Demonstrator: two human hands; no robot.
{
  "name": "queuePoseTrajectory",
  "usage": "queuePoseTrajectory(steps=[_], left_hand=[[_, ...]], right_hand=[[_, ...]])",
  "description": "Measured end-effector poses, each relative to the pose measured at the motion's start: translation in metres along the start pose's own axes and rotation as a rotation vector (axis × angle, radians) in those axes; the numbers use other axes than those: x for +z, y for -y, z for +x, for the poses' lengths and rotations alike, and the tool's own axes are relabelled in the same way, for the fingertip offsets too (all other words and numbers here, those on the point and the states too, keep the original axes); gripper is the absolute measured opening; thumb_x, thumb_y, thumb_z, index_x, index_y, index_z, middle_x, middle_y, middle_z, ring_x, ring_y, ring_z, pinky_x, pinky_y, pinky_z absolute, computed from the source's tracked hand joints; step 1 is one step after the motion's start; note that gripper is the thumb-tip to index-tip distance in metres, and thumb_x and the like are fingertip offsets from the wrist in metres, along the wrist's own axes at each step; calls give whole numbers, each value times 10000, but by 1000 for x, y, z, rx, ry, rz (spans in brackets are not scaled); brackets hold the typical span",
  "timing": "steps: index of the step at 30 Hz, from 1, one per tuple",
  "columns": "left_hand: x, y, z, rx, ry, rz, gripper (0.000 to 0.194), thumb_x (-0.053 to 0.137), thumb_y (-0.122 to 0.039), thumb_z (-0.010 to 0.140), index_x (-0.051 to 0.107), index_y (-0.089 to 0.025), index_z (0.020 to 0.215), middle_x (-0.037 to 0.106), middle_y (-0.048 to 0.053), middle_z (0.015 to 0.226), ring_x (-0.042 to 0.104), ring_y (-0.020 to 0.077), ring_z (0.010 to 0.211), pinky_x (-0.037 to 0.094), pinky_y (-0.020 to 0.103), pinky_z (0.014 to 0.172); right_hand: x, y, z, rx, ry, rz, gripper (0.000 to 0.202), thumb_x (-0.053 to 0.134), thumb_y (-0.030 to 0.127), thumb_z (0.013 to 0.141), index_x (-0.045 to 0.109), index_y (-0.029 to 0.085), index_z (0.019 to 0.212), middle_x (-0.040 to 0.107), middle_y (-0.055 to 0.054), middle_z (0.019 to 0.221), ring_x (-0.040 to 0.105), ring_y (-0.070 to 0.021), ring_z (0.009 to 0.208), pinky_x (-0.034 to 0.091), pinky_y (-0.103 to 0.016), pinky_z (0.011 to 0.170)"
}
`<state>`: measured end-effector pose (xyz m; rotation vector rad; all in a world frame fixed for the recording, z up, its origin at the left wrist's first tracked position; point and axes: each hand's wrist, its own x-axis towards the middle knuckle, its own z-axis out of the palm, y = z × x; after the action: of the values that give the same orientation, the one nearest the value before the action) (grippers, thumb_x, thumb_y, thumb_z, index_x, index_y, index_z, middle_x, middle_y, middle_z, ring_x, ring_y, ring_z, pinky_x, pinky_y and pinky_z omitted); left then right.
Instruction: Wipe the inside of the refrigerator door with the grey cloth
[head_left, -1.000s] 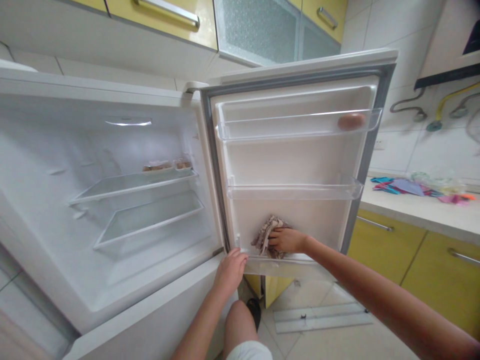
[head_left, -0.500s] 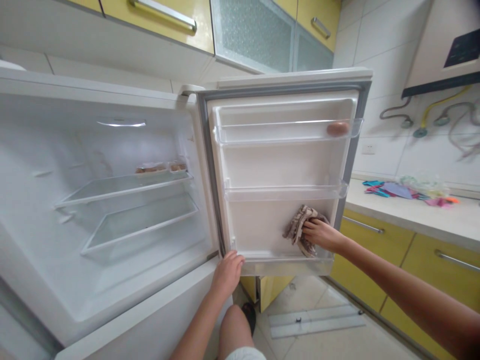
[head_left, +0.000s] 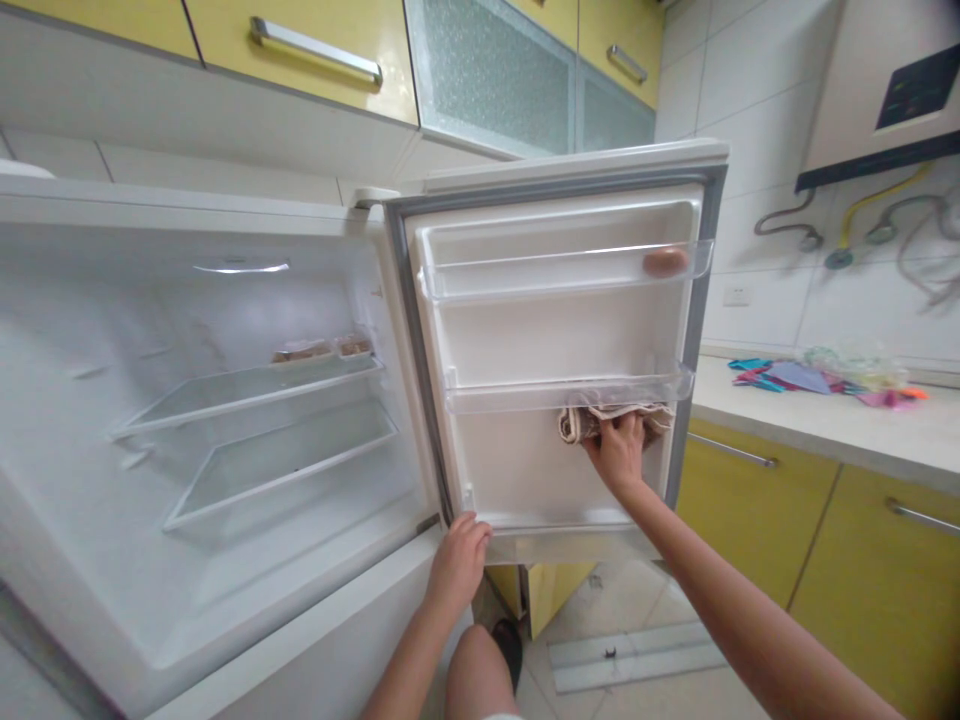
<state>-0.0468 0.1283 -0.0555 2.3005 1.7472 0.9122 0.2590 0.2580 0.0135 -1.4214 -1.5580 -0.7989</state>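
Note:
The fridge door [head_left: 517, 350] stands wide open, its inner side facing me. My right hand [head_left: 621, 452] presses a bunched brown and cream cloth [head_left: 577, 424] against the inner panel, just under the middle clear door shelf [head_left: 510, 397]. At the lower left corner of the door, my left hand [head_left: 459, 562] has its fingers curled over the end of the bottom door shelf [head_left: 570, 545]. A brown egg [head_left: 665, 262] sits at the right end of the top door shelf [head_left: 525, 277].
Inside the fridge [head_left: 247, 590], small packs of food [head_left: 304, 350] rest on the upper glass shelf [head_left: 225, 400]. Coloured cloths and plastic [head_left: 810, 378] lie on the counter [head_left: 885, 430] at right. A white panel [head_left: 637, 655] lies on the floor below the door.
My right hand has moved the cloth upward, from near the bottom shelf to just below the middle one. My left hand stays at the door's lower corner.

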Motion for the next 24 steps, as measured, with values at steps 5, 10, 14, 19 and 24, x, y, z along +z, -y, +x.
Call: queuePoseTrajectory(steps=[5, 10, 14, 19, 24], left_hand=[[1, 0, 0, -4, -12, 0, 291, 438, -159, 927, 723, -195, 973, 749, 98, 1113, 567, 268, 1277, 434, 491, 1144], [-2, -2, 0, -7, 7, 55, 309, 423, -168, 930, 727, -193, 980, 746, 101, 1126, 568, 274, 1284, 431, 489, 1150], [-7, -3, -1, -26, 34, 100, 318, 423, -178, 935, 726, -198, 1030, 739, 107, 1164, 562, 269, 1302, 457, 467, 1123], [-16, -6, -4, -34, 82, 164, 324, 412, -205, 955, 721, -211, 1054, 735, 95, 1205, 545, 282, 1332, 448, 484, 1110], [-26, -7, -7, -36, 104, 150, 291, 441, -194, 945, 720, -212, 1022, 742, 89, 1187, 544, 283, 1335, 438, 480, 1110]], right_hand=[[3, 73, 0, -19, 69, 101, 411, 628, 381, 851, 641, 265, 1246, 506, -146, 1145, 425, -335, 1069, 410, -454, 861], [-1, 137, 9, -235, 201, 192, 436, 607, 357, 897, 591, 320, 1332, 545, -151, 1244, 437, -333, 1134, 399, -463, 893], [0, 154, 9, -624, 272, 303, 406, 479, 292, 980, 534, 342, 1379, 548, -97, 1379, 434, -287, 1234, 386, -466, 993], [-2, 113, 2, -751, 254, 334, 307, 545, 280, 960, 631, 295, 1255, 607, -99, 1321, 472, -273, 1213, 364, -485, 1058], [-19, 29, -5, -907, 264, 310, 184, 637, 263, 908, 705, 283, 1078, 673, -78, 1180, 491, -263, 1190, 357, -465, 1061]])
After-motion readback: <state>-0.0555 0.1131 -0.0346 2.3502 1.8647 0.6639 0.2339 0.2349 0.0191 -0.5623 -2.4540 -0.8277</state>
